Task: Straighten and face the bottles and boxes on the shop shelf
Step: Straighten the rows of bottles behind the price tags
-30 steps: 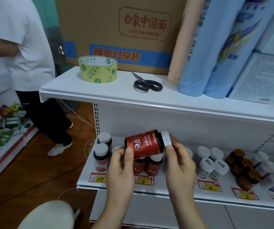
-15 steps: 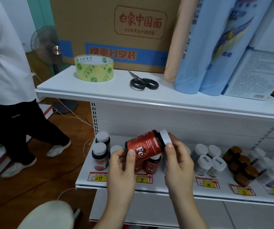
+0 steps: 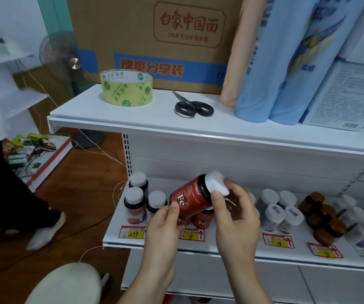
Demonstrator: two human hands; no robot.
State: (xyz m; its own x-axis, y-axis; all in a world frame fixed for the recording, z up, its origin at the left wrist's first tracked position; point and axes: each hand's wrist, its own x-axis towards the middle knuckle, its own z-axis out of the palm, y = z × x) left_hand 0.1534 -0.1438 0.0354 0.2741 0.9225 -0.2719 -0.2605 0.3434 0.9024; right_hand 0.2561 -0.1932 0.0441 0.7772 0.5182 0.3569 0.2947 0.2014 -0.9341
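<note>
A red "Fe" bottle (image 3: 193,198) with a white cap is held tilted above the lower shelf (image 3: 220,245), cap up and to the right. My left hand (image 3: 165,229) grips its base from below. My right hand (image 3: 234,216) pinches the white cap. Behind my hands stand more red Fe bottles (image 3: 204,220), partly hidden. To the left stand three dark bottles with white caps (image 3: 134,204). Right of my hands are white-capped bottles (image 3: 281,210) and brown jars (image 3: 323,218).
The upper shelf (image 3: 154,126) carries a tape roll (image 3: 126,87), black scissors (image 3: 193,106), a cardboard box (image 3: 165,36), blue rolls (image 3: 286,62) and a white box (image 3: 341,93). A person's leg and shoe (image 3: 43,233) are on the wooden floor at left, by a fan (image 3: 63,55).
The red bottle has tipped more upright, its cap rising. The person at left has stepped further left, out of most of the view.
</note>
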